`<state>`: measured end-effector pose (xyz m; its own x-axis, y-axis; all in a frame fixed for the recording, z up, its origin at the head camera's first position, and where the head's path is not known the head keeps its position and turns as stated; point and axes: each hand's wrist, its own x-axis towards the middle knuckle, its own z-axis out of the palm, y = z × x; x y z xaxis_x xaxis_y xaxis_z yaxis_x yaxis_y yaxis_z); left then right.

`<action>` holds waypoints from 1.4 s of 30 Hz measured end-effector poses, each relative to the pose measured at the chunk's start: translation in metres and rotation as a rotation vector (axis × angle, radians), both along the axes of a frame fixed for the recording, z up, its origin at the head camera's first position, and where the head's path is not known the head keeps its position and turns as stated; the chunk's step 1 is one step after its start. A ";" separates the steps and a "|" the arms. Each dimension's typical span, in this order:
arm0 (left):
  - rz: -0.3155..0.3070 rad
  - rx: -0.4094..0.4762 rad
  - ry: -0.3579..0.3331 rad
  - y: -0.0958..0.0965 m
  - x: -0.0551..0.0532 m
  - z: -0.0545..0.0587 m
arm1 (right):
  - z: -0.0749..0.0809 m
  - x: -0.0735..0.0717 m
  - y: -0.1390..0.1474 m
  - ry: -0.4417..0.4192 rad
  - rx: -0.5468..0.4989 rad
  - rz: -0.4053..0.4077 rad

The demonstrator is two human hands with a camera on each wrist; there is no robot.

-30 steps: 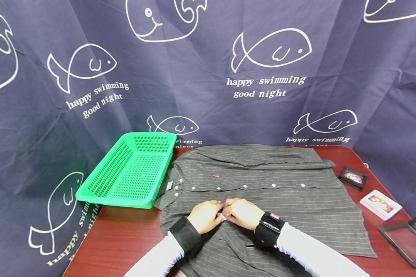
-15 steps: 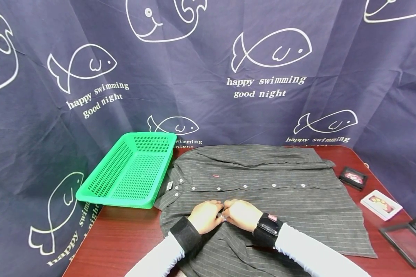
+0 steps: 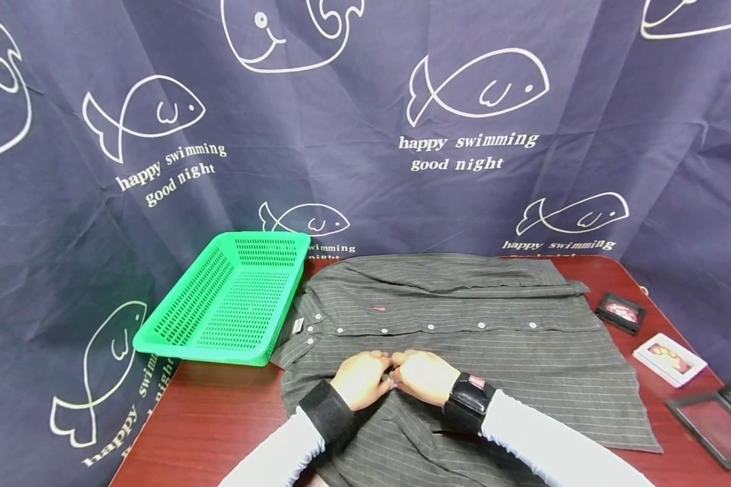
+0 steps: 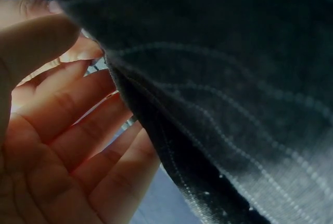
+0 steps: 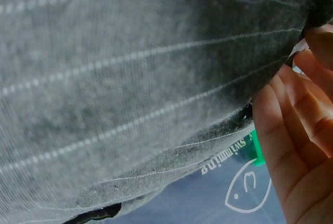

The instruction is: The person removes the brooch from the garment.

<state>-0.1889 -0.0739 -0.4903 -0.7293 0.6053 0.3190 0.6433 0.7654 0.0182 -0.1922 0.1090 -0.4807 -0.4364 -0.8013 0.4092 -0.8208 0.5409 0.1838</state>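
A dark grey shirt (image 3: 512,379) with thin pale stripes lies spread out, its collar towards the left and a row of white buttons along its middle. My left hand (image 3: 361,381) and right hand (image 3: 426,377) meet over the near half of the shirt. Each pinches a bit of its cloth, fingertips almost touching. A small white piece shows between the fingertips; its kind is unclear. Raised striped cloth (image 4: 223,67) hangs beside the left fingers in the left wrist view. In the right wrist view, cloth (image 5: 130,78) fills the left side, with the right fingers (image 5: 302,114) at its edge.
A green plastic basket (image 3: 244,304) stands at the left beside the collar. On the right of the reddish table (image 3: 219,412) lie a black case (image 3: 621,312), a white case (image 3: 669,360) and a dark open frame (image 3: 721,426). A blue curtain (image 3: 365,135) hangs behind.
My right hand and wrist have shifted very slightly to the left. The left hand stays nearly in place, and the shirt lies as before.
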 end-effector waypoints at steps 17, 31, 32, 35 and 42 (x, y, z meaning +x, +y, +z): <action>-0.008 0.012 0.038 0.000 -0.001 -0.001 | -0.005 -0.001 -0.002 0.051 0.009 -0.039; 0.006 0.012 0.013 0.000 -0.002 -0.002 | -0.006 -0.005 0.001 0.074 -0.041 0.034; 0.005 0.013 0.011 0.000 -0.002 -0.002 | -0.006 -0.005 0.001 0.061 -0.041 0.034; 0.002 0.009 0.001 0.000 -0.002 -0.002 | -0.005 -0.005 0.002 0.008 -0.033 0.033; -0.003 -0.005 -0.010 0.000 -0.001 0.000 | -0.001 -0.005 0.003 -0.089 -0.041 0.044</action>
<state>-0.1902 -0.0741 -0.4907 -0.7306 0.6090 0.3088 0.6452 0.7637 0.0206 -0.1972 0.1118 -0.4818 -0.4373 -0.8038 0.4033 -0.8560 0.5095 0.0874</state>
